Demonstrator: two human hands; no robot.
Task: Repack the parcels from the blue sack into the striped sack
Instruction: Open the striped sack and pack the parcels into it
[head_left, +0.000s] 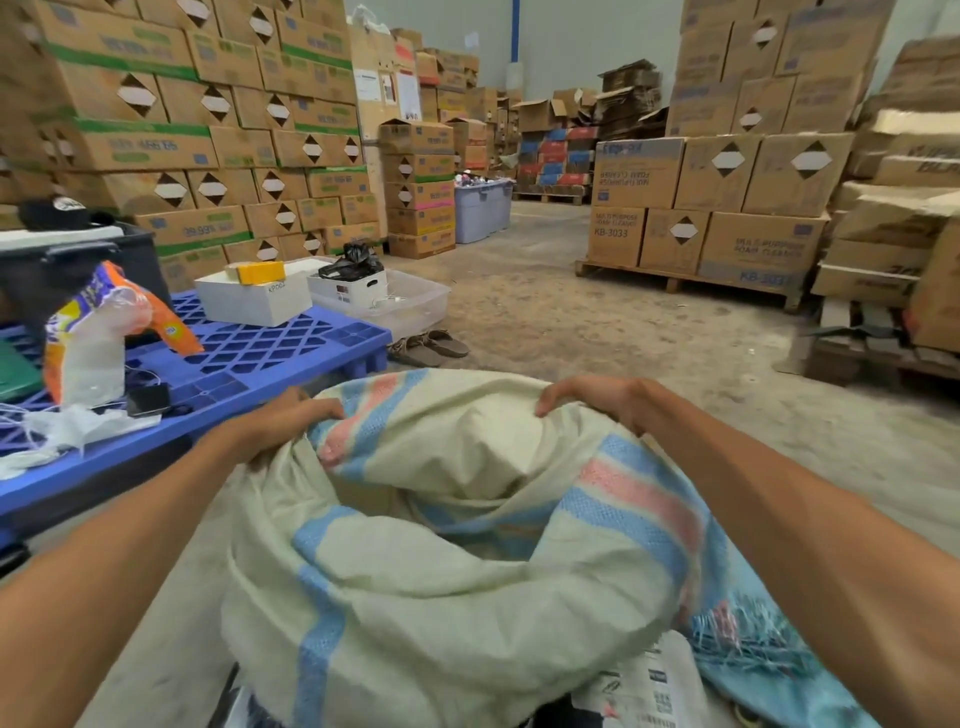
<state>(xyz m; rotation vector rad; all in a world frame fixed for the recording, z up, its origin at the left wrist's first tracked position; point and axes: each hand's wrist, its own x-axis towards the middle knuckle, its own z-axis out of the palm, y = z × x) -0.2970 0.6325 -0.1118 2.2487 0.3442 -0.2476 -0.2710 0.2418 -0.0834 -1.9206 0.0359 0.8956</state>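
Note:
A cream woven sack with blue and pink stripes (467, 561) lies bunched on the floor right in front of me, its mouth sagging open in the middle. My left hand (283, 423) grips the sack's cloth at its far left edge. My right hand (597, 397) grips the far right edge, fingers curled over the fabric. A white parcel with printed labels (644, 686) shows at the bottom, under the sack's frayed edge. No blue sack is visible.
A blue plastic pallet (270, 353) stands at my left with white boxes, an orange-and-white bag (93, 338) and a phone. Sandals (431, 345) lie on the concrete floor beyond. Stacked cartons line the left wall; a loaded wooden pallet (696, 280) stands at the right.

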